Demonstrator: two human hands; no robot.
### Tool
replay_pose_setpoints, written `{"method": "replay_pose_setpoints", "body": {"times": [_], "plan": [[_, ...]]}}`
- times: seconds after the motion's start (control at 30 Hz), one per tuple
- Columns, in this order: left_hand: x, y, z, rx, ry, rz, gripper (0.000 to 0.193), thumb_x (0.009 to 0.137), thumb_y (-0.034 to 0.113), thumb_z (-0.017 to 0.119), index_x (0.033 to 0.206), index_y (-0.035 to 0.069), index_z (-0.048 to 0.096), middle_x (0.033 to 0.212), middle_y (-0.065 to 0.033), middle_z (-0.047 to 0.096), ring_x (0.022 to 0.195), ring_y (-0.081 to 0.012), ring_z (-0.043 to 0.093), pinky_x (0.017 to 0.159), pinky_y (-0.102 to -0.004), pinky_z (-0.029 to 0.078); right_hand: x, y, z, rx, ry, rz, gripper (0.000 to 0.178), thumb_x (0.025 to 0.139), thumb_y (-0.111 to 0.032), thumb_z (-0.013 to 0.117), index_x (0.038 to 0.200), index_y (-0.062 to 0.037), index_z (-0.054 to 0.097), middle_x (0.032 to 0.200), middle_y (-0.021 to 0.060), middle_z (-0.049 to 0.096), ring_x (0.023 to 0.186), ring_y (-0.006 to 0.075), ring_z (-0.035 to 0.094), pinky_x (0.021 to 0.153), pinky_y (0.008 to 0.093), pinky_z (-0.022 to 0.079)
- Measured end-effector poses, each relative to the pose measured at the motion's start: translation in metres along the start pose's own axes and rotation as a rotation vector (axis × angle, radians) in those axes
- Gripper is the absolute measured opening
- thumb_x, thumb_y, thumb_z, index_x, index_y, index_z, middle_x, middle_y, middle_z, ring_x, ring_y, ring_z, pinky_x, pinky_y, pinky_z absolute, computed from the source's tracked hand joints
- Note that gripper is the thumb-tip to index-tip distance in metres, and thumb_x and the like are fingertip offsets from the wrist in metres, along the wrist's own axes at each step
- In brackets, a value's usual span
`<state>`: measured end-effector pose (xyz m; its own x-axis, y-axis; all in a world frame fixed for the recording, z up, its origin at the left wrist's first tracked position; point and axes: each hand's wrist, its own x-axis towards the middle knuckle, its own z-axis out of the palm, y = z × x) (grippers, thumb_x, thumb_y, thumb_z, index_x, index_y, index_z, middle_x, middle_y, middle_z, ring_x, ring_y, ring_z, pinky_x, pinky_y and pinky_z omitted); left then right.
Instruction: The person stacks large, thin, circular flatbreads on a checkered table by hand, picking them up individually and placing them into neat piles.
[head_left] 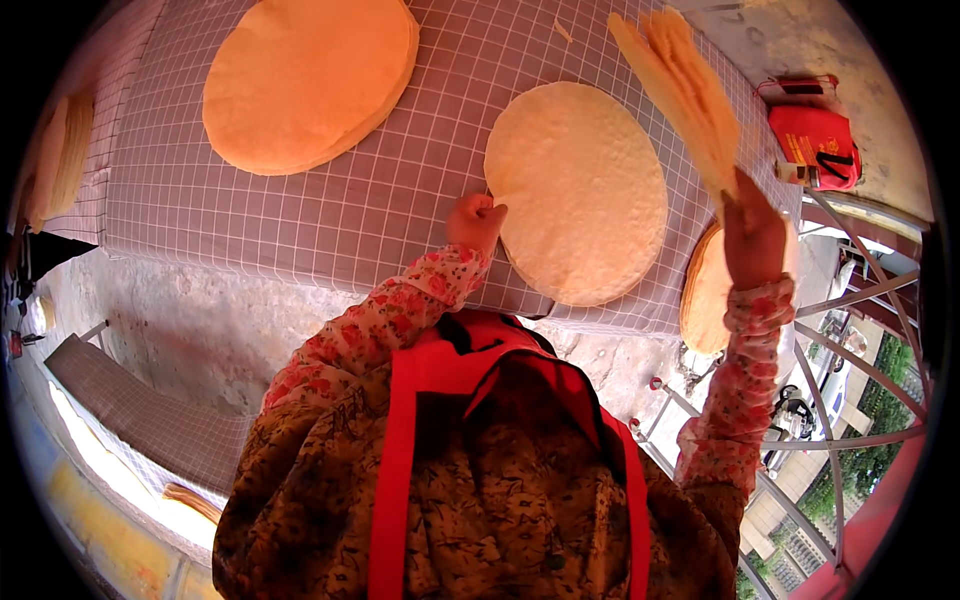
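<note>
A large, round, thin flatbread lies on the checked cloth in front of me. My left hand is closed in a pinch on its left edge. Raised to the right, my right hand grips the lower end of a long folded flatbread, whose ridged layers fan out toward the far side. Below that hand, a stack of round flatbreads sits at the table's right edge, partly hidden by my wrist. Another thick round stack lies at the far left.
A grey checked cloth covers the table, with a small scrap at the far side. More flatbread is at the far left rim. A red bag lies beyond the right edge, above metal railings. A bench stands lower left.
</note>
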<state>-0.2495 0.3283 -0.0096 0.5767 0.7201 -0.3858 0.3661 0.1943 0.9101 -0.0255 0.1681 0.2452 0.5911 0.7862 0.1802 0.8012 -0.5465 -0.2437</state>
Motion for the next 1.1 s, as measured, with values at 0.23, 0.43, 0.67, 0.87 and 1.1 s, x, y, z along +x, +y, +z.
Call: {"method": "replay_pose_setpoints", "body": {"times": [0.23,0.43,0.67,0.87,1.1], "plan": [[-0.009,0.024,0.012,-0.28,-0.382,-0.334,0.024,0.084,0.019,0.056,0.101,0.001,0.059,0.091,-0.009,0.063,0.078,-0.0176,0.064,0.068,-0.0282,0.054,-0.104,-0.059,0.166,0.093,-0.218,-0.005,0.029,0.08,-0.006,0.052,0.108,-0.0061,0.057,0.102,0.0146,0.062,0.088,0.0311,0.061,0.075,0.038,0.051],[-0.027,0.067,0.013,-0.738,-0.431,-0.59,0.027,0.086,0.016,0.053,0.108,-0.001,0.052,0.098,-0.0106,0.062,0.085,-0.0222,0.063,0.072,-0.0315,0.054,-0.11,-0.086,0.164,0.256,-0.022,0.074,0.035,0.079,-0.018,0.06,0.112,-0.0081,0.055,0.102,0.0155,0.061,0.091,0.035,0.059,0.078,0.0403,0.05],[-0.028,0.004,0.005,-0.103,-0.2,-0.14,0.027,0.075,0.012,0.061,0.098,-0.001,0.057,0.081,-0.0062,0.062,0.074,-0.0164,0.061,0.069,-0.0283,0.05,-0.018,0.036,0.049,0.47,-0.077,0.297,0.024,0.082,-0.01,0.057,0.105,-0.0027,0.059,0.08,0.0122,0.064,0.074,0.0097,0.058,0.064,0.0264,0.047],[-0.015,0.005,0.019,-0.121,-0.071,-0.259,0.034,0.076,0.012,0.064,0.106,-0.002,0.054,0.087,-0.0061,0.061,0.076,-0.0135,0.06,0.057,-0.0246,0.05,-0.046,-0.001,-0.022,-0.055,0.088,-0.107,0.025,0.086,-0.003,0.05,0.11,0.0008,0.058,0.096,0.0141,0.065,0.086,0.0191,0.063,0.076,0.0298,0.049],[-0.002,0.0,0.025,-0.207,-0.285,-0.354,0.028,0.084,0.023,0.053,0.098,-0.002,0.058,0.083,-0.01,0.063,0.065,-0.0176,0.062,0.058,-0.0301,0.053,-0.138,-0.033,0.165,0.03,-0.253,0.041,0.024,0.081,-0.009,0.051,0.103,-0.0069,0.058,0.102,0.0124,0.063,0.093,0.0297,0.061,0.078,0.0371,0.051]]}}
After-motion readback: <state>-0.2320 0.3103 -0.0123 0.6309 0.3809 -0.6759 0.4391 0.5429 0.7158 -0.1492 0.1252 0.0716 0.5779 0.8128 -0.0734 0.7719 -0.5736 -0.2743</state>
